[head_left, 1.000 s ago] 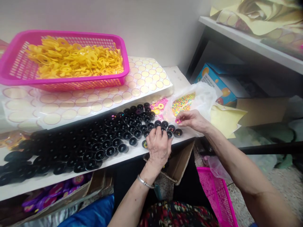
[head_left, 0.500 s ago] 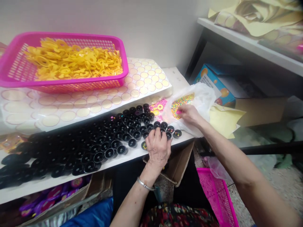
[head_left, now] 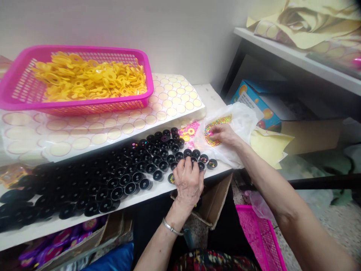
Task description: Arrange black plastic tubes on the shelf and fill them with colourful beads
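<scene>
No readable text, brand or number anywhere. Blue carton [head_left: 255,101], right of frame centre, carries white label with print too small and blurred to read; orange fruit pictures only.

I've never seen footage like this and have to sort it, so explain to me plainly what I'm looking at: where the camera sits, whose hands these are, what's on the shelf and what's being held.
The camera is worn on a person's head and looks forward and down, so both bare hands are that person's own; no machine is involved. The left hand, with a bracelet on its wrist, rests on small black round cups laid out in rows along a white shelf; a few cups near it hold coloured bits. The right hand reaches into a clear plastic bag of tiny multicoloured beads; what its fingers pinch cannot be made out. Behind the cups lie sheets of round stickers and a pink basket full of yellow plastic rings. Some pink and yellow pieces lie beside the bag.
</scene>
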Tool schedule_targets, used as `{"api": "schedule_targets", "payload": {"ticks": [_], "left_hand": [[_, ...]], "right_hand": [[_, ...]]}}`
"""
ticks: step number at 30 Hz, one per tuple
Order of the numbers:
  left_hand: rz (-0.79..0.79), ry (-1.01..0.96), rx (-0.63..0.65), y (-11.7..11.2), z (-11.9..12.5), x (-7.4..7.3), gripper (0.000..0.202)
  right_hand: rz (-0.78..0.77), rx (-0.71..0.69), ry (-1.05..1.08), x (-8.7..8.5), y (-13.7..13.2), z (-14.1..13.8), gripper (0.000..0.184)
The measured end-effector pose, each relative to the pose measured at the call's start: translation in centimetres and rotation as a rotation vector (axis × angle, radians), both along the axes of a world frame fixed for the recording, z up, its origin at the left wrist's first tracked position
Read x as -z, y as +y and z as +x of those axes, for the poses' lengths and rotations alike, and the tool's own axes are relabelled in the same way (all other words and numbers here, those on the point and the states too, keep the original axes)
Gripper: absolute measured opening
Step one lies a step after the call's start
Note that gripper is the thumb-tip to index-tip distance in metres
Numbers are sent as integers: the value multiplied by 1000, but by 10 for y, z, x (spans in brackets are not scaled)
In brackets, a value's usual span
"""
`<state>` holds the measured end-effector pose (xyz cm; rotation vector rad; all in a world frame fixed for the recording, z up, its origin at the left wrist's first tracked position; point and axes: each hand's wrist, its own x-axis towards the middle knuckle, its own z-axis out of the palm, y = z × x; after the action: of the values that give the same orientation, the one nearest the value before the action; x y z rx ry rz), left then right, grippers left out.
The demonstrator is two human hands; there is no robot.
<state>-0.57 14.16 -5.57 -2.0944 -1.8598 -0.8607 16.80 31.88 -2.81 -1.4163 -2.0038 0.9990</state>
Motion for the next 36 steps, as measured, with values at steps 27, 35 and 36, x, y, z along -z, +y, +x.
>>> {"api": "schedule_targets", "payload": {"ticks": [27,35,36], "left_hand": [[-7,-17,-5,1,2,3,28],[23,-29,13,2,2,5,24],[31,-27,13,2,2,5,24]], "right_hand": [[428,-571,-771,-48,-114,-38,16],[503,-636,-854,-53,-118,-51,10],[494,-632,-855,-53,-118,-50,10]]}}
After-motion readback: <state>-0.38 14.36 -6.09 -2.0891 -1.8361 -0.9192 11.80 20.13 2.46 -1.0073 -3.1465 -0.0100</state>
